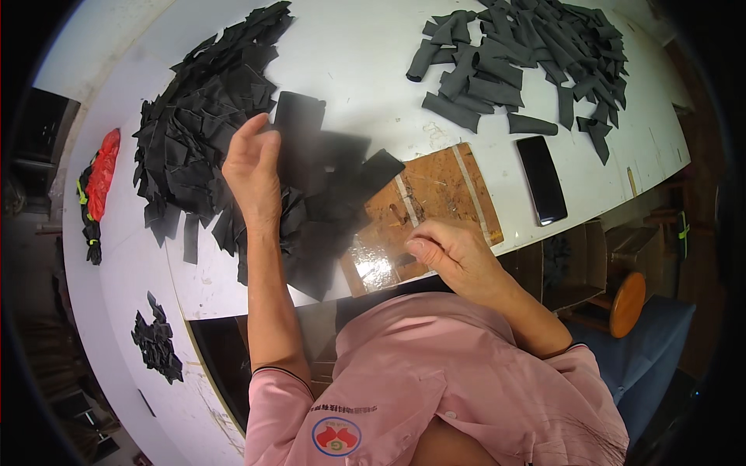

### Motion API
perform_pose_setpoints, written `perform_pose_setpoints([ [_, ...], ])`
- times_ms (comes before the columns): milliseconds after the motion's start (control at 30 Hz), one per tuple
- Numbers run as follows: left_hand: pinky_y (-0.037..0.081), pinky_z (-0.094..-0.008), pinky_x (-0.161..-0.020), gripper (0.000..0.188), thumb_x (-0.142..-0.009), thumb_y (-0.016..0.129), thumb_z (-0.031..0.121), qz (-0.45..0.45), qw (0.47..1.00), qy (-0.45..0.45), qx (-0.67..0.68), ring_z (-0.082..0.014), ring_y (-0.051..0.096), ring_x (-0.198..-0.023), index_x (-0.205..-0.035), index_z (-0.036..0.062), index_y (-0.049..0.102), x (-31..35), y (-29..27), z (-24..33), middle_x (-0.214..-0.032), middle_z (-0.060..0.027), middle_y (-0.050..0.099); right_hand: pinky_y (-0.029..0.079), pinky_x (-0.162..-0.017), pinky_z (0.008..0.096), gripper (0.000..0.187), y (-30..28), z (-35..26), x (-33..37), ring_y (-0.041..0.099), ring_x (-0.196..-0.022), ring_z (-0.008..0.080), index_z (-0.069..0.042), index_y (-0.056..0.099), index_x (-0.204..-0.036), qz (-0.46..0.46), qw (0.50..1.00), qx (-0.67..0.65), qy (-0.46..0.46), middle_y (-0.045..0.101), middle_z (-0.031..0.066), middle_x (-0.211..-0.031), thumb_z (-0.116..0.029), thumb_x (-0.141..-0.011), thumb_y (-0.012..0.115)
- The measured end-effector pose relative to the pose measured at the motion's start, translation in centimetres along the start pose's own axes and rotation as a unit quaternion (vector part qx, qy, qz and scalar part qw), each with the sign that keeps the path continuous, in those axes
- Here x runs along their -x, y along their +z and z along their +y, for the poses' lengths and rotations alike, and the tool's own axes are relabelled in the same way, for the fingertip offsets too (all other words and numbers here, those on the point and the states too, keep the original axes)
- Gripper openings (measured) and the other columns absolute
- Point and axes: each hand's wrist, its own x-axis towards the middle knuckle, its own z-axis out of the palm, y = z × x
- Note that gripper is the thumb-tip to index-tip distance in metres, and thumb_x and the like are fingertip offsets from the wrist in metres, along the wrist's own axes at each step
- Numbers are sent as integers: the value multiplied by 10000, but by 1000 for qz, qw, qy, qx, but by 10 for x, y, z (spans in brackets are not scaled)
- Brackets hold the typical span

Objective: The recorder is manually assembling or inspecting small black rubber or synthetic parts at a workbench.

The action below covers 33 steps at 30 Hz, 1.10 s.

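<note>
At the right edge of the dark pile, my left hand (255, 175) is raised with thumb and fingers pinched together. A flat black fabric piece (301, 116) meets its fingertips and appears gripped there. More black fabric pieces (334, 202) lie below and to the right, partly blurred, some overlapping the wooden board (443, 182). Over the board's near right part, my right hand (458, 252) is closed, thumb against curled fingers. Whatever those fingers may hold is hidden from view.
A large heap of black fabric pieces (206, 124) covers the table's left. Rolled dark fabric tubes (528, 50) are piled at the far right. A black phone (542, 180) lies right of the board. A small dark heap (155, 338) and a red bag (102, 175) are further left.
</note>
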Motion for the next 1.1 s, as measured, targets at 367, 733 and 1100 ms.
perform_pose_setpoints([
  [367,403,-214,-726,105,-772,568,53,-44,982,44,-176,-111,545,-821,-850,-13,593,21,-22,-33,-886,-65,613,407,-539,371,205,17,5,4,542,-601,312,26,560,-742,-33,994,94,-34,540,177,-652,-171,-799,552],
  [733,350,-164,-557,57,-806,561,35,-34,995,7,-94,-24,424,-611,-813,-16,585,54,-6,-1,-679,39,529,427,-528,325,214,30,-6,-5,564,-597,250,23,553,-780,52,997,13,-51,575,134,-701,-181,-763,618],
  [1100,381,-201,-569,51,-805,544,44,-20,953,161,-256,-53,471,-626,-828,8,572,37,-22,-43,-667,-11,533,416,-551,348,234,37,10,-5,550,-609,281,25,564,-754,-13,999,34,-20,561,144,-685,-205,-799,562],
])
